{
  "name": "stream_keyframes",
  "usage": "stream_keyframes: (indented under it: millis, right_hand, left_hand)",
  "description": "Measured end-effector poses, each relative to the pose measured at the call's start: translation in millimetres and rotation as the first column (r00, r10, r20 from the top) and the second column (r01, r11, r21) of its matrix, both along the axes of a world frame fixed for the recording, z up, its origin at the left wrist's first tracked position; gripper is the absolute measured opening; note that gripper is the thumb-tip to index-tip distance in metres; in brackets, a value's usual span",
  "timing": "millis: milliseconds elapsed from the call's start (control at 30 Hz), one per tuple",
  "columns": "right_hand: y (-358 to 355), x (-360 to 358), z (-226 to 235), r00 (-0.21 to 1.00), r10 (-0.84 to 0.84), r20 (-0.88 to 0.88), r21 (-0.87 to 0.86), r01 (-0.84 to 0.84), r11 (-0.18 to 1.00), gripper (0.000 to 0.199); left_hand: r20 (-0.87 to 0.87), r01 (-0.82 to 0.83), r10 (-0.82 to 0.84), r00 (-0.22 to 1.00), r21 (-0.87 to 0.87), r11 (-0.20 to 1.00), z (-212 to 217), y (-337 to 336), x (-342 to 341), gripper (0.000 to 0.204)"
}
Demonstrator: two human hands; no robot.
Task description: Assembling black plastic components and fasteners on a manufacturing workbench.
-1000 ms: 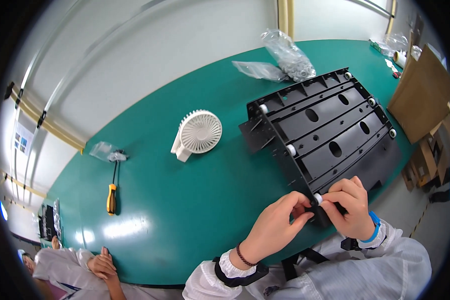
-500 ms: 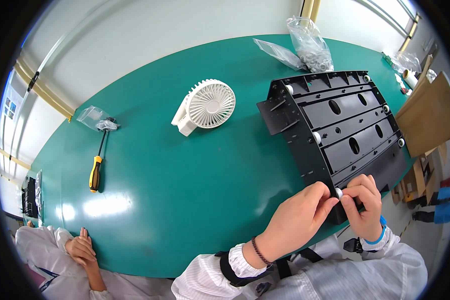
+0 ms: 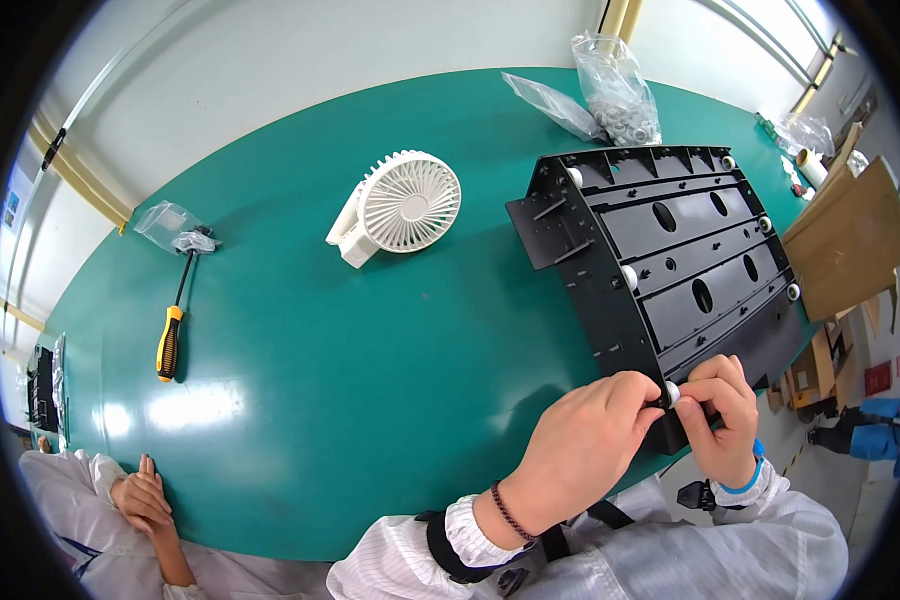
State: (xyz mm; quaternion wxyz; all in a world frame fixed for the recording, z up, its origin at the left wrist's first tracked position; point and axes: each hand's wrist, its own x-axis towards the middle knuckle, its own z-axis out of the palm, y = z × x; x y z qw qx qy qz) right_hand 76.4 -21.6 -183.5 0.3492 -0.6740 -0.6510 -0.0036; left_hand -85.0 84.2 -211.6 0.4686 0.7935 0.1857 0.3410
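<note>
Left hand and right hand, fingertips pinched narrow around small white roller at near corner of black plastic frame, apparently steadying it for seating.

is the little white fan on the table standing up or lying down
Lying down: the white fan rests tilted on the green table, its round grille facing upward.

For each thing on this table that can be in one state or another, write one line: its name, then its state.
Black plastic frame: lying flat, ribbed side up, near corner pinched by both hands.
White roller: held between the fingers at that corner.
White fan: tipped on its side.
Screwdriver: lying flat, untouched.
Clear bag of parts: slumped, open or shut unclear.
</note>
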Motion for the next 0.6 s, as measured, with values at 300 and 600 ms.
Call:
stream_keyframes:
  millis: [300,600]
  right_hand:
    - [0,1,-1,0.999,0.019,0.032,0.022,-0.02,1.0,0.011]
    - [4,4,-3,0.997,0.031,0.064,0.102,-0.037,0.994,0.016]
  left_hand:
    - [-0.053,0.194,-0.23,0.972,-0.373,0.907,4,7,-5,0.023]
    - [-0.087,0.17,-0.226,0.97,-0.422,0.89,6,10,-3,0.022]
